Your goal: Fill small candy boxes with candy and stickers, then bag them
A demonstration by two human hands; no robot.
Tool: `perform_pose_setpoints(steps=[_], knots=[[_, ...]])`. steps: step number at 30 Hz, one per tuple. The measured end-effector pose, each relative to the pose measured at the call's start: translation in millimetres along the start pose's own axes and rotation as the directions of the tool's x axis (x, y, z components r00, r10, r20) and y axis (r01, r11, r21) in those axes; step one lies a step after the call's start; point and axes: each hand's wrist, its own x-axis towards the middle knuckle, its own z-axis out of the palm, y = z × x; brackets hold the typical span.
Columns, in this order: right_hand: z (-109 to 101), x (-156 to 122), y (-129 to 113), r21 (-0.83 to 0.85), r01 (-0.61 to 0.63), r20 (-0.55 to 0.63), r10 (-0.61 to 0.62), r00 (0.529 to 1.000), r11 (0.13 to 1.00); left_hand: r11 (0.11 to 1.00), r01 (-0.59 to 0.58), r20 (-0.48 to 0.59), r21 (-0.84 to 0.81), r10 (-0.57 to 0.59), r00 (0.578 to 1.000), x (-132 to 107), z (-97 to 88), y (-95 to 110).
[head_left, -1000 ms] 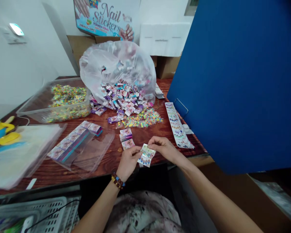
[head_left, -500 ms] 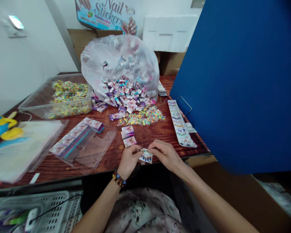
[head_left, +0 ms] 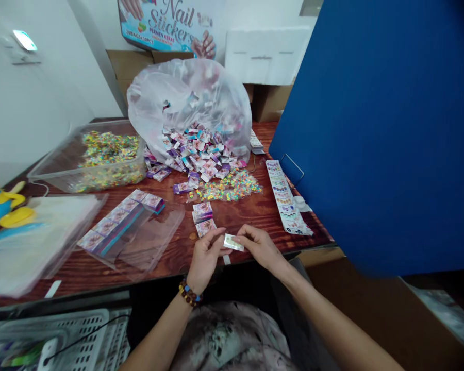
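Pinching one small nail-sticker sheet (head_left: 233, 242) in right hand (head_left: 260, 248) grip; left hand (head_left: 205, 259) half-open, just beside.

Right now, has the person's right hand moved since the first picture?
Yes, a little: the right hand sits lower in view, closer to the person, judged against the nail sticker packet lying on the table.

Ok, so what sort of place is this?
Probably a small packing workroom for novelty nail-sticker goods: a clear plastic sack spilling printed packets, a printed "Nail Stickers" board, and a folded sticker sheet in hand.
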Motion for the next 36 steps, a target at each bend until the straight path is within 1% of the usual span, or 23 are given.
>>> perform_pose_setpoints(steps=[2, 3, 6, 7, 8, 9, 10, 11, 13, 16, 18, 21, 24, 26, 29, 31, 32, 33, 34, 36], knots=[[0, 2, -1, -0.062, 0.037, -0.012, -0.038, 0.999, 0.997, 0.996, 0.084, -0.002, -0.038, -0.084, 0.996, 1, 0.8, 0], [-1, 5, -1, -0.074, 0.048, 0.017, -0.047, 0.999, 0.996, 0.993, 0.114, -0.008, -0.042, -0.115, 0.993, 2, 0.6, 0], [-7, 23, 1, -0.058, 0.056, 0.148, -0.047, 0.988, 0.997, 0.989, 0.138, -0.059, -0.047, -0.14, 0.988, 3, -1.8, -1], [-11, 34, 2, -0.083, 0.044, 0.141, -0.032, 0.989, 0.996, 0.99, 0.134, -0.079, -0.047, -0.137, 0.987, 3, -2.8, -1], [-16, 46, 3, -0.128, 0.021, 0.096, -0.009, 0.995, 0.992, 0.991, 0.129, -0.092, -0.043, -0.133, 0.987, 2, -3.8, -1], [-21, 60, 5, -0.207, -0.012, 0.004, 0.013, 1.0, 0.978, 0.991, 0.127, -0.095, -0.034, -0.13, 0.987, 1, -4.7, -1], [-27, 75, 7, -0.307, -0.083, -0.131, 0.045, 0.99, 0.948, 0.992, 0.126, -0.091, -0.022, -0.127, 0.988, 0, -5.4, -1], [-32, 90, 9, -0.349, -0.137, -0.216, 0.063, 0.974, 0.927, 0.992, 0.124, -0.082, -0.012, -0.124, 0.989, -2, -5.9, -1], [-40, 117, 13, -0.387, -0.236, -0.332, 0.104, 0.938, 0.891, 0.994, 0.113, -0.069, -0.005, -0.113, 0.991, -4, -6.9, -2], [-43, 144, 21, -0.381, -0.344, -0.395, 0.185, 0.9, 0.858, 0.994, 0.106, -0.067, -0.022, -0.107, 0.992, -4, -9.3, -3], [-42, 149, 27, -0.366, -0.367, -0.396, 0.214, 0.893, 0.855, 0.994, 0.103, -0.071, -0.031, -0.105, 0.992, -2, -11.6, -3], [-43, 144, 35, -0.336, -0.353, -0.393, 0.211, 0.895, 0.873, 0.994, 0.102, -0.086, -0.043, -0.105, 0.991, 2, -14.0, -1], [-51, 133, 39, -0.301, -0.317, -0.389, 0.188, 0.902, 0.899, 0.993, 0.106, -0.092, -0.056, -0.111, 0.99, 6, -12.6, 0], [-57, 125, 38, -0.268, -0.252, -0.351, 0.149, 0.924, 0.93, 0.994, 0.097, -0.088, -0.057, -0.102, 0.991, 7, -10.2, -1], [-62, 109, 27, -0.202, -0.13, -0.222, 0.084, 0.971, 0.971, 0.996, 0.079, -0.079, -0.03, -0.081, 0.994, 8, -7.0, -3], [-61, 93, 12, -0.145, -0.04, -0.08, 0.028, 0.996, 0.989, 0.998, 0.067, -0.078, 0.0, -0.067, 0.995, 9, -5.8, -3], [-60, 84, 4, -0.112, 0.013, 0.01, -0.012, 1.0, 0.994, 0.998, 0.062, -0.078, 0.015, -0.061, 0.995, 10, -5.5, -2], [-58, 75, -5, -0.053, 0.103, 0.132, -0.096, 0.987, 0.993, 0.998, 0.059, -0.07, 0.027, -0.057, 0.996, 11, -5.2, 0], [-56, 66, -14, -0.02, 0.171, 0.238, -0.161, 0.958, 0.985, 0.998, 0.061, -0.057, 0.033, -0.059, 0.997, 12, -4.8, 2], [-50, 52, -27, -0.038, 0.252, 0.353, -0.223, 0.909, 0.967, 0.996, 0.083, -0.025, 0.04, -0.082, 0.996, 13, -3.8, 7]])
